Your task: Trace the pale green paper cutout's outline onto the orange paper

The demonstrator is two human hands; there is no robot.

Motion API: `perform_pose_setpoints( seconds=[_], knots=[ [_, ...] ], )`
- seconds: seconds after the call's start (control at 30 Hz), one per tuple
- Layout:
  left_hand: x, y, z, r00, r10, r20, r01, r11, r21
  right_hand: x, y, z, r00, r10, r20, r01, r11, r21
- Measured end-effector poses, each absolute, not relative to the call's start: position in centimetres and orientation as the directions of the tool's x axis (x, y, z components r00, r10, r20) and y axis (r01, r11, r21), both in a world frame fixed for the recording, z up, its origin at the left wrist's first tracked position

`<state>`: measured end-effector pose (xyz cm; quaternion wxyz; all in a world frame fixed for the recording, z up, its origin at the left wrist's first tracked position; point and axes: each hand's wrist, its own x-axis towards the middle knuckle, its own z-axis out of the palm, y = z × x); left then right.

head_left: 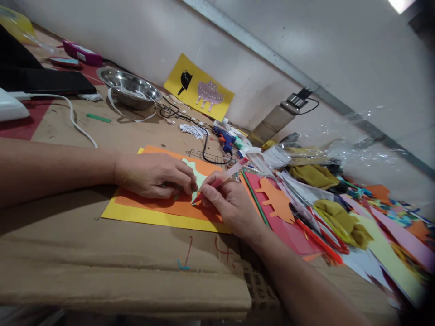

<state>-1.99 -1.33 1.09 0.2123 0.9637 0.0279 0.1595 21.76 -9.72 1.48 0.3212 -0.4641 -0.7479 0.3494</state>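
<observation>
An orange paper sheet [159, 203] lies on a yellow sheet [149, 216] on the cardboard-covered table. A pale green cut-out shape [196, 174] rests on the orange sheet. My left hand [154, 174] presses down on the green shape, fingers curled and flat against it. In a writing grip, my right hand [228, 201] holds a pen [220, 181] whose tip touches the orange sheet at the green shape's lower edge.
A steel bowl [131, 88], black scissors [170, 111], a blue glue gun [224, 139] and a bottle [277, 118] stand at the back. Coloured paper scraps, an orange cut-out [277, 201] and red-handled scissors [326, 240] crowd the right. A white cable [73, 115] runs at left.
</observation>
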Motion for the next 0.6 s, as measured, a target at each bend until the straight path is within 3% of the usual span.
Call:
perform_pose_setpoints(
  seconds=[0.6],
  knots=[
    [-1.84,-1.28,1.08,0.947,0.104,0.304,-0.032,-0.911,0.411,21.64,-9.95,1.33,-0.384,0.918,0.104,0.513,0.306,-0.802]
  ],
)
